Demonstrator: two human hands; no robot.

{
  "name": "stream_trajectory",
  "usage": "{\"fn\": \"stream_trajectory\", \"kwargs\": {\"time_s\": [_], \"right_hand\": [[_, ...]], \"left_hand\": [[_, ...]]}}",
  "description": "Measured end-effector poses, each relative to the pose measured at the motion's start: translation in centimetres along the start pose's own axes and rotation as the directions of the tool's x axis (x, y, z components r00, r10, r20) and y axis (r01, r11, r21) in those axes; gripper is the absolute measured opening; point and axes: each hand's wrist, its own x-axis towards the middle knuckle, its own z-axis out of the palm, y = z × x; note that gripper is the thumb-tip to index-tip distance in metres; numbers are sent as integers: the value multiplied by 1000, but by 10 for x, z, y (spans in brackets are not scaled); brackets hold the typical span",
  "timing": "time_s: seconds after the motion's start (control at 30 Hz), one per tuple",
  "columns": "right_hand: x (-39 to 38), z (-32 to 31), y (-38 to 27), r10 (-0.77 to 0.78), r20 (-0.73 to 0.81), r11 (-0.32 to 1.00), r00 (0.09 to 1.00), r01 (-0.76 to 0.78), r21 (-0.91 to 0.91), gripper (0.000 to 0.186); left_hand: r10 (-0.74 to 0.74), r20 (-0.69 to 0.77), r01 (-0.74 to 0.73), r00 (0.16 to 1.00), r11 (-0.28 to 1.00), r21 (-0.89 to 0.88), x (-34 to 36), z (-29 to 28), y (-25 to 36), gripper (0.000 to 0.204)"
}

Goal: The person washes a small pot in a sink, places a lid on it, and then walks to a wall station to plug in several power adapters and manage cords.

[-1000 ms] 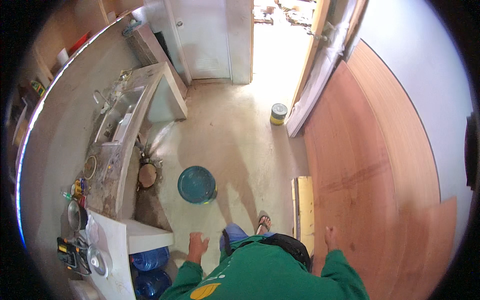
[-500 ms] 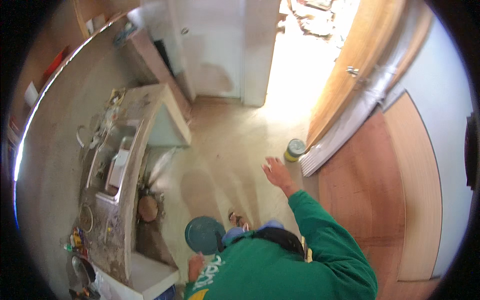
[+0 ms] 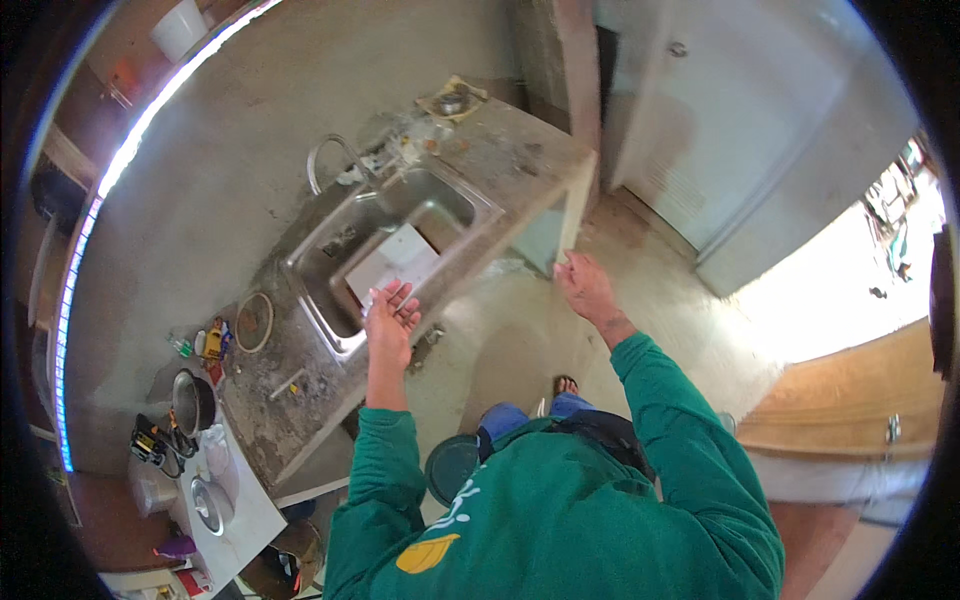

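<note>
My left hand is raised in front of the near edge of a steel sink, its palm partly turned up and fingers apart, holding nothing. A white rectangular board lies slanted inside the sink, just beyond my fingertips. My right hand hangs in the air over the floor, near the end of the counter. Its fingers are bent in together, and nothing shows in them. A curved faucet stands behind the sink.
A round dark-green lid or container sits on the floor by my legs. Left along the counter are a round ring-shaped item, a dark pot and a lidded pot. A white door and an open wooden door stand to the right.
My view has swung left toward the sink and counter. My left hand has risen from beside my body to the sink's edge. The fingers of my right hand have curled in.
</note>
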Motion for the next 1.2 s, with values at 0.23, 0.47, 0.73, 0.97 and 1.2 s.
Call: {"fn": "stream_trajectory", "kwargs": {"time_s": [0.23,0.47,0.73,0.97,1.2], "right_hand": [[213,145,-154,-196,93,939,976,160,305,44],[330,289,-229,46,79,925,996,-73,373,38],[344,348,-234,92,-90,956,992,-62,288,22],[324,345,-229,-114,3,955,993,109,276,27],[282,394,-287,236,176,693,956,-293,658,23]], "left_hand": [[4,19,-1,1000,988,-157,117,1,74,75],[-123,4,118,992,942,-315,260,-42,107,60],[-219,-98,178,971,932,-316,330,-59,114,51],[-317,-169,242,933,903,-356,360,-41,111,53],[-74,-37,57,997,938,-341,382,-113,66,55]]}}
